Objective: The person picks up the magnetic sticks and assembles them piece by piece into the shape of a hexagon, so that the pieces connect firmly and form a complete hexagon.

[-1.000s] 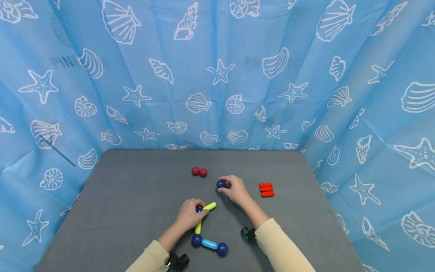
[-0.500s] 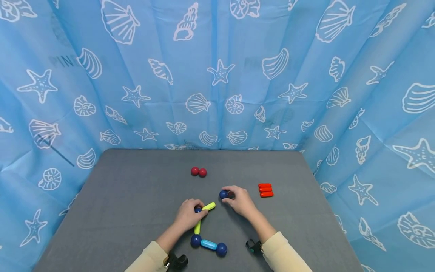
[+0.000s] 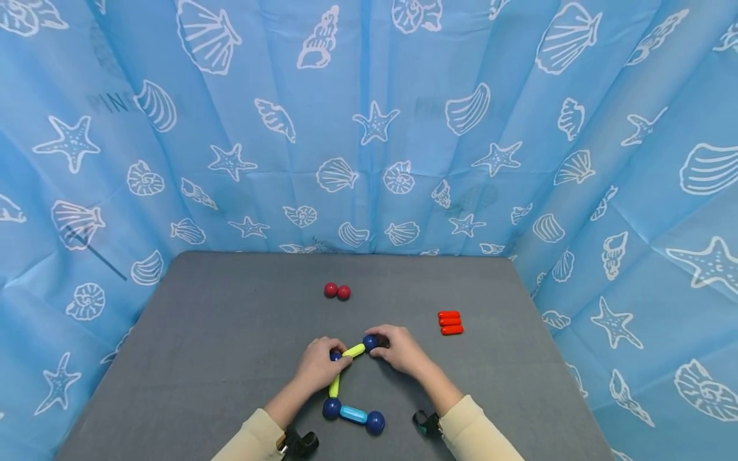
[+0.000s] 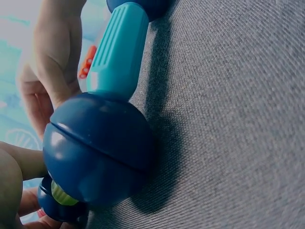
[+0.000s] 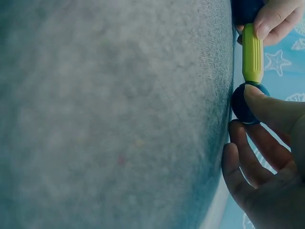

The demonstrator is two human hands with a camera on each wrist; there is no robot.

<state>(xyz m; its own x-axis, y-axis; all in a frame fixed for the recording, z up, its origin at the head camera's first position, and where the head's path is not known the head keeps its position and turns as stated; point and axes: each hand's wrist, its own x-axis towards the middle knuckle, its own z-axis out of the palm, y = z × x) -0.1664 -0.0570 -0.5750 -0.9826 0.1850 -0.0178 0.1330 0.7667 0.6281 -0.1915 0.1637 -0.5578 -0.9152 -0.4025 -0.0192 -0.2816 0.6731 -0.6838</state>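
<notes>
Hands meet over a toy build of sticks and balls on a grey table, both grips pinching parts. The right hand pinches a dark blue ball between thumb and fingers, the ball touching the far end of a yellow-green stick; the right wrist view shows the ball seated on the stick's tip. The left hand curls its fingers round the joint where that stick meets a second dark blue ball, from which another yellow-green stick runs down toward 6 o'clock. That stick ends at a third dark blue ball, linked by a light blue stick to a fourth at about 4 o'clock from it; the left wrist view shows this ball and light blue stick close up, lying on the table. Two red balls lie touching each other at 12 o'clock from the hands, well apart from them. Three orange-red sticks lie stacked side by side at 2 o'clock from the right hand. A blue curtain printed with white shells and starfish encloses the table.
</notes>
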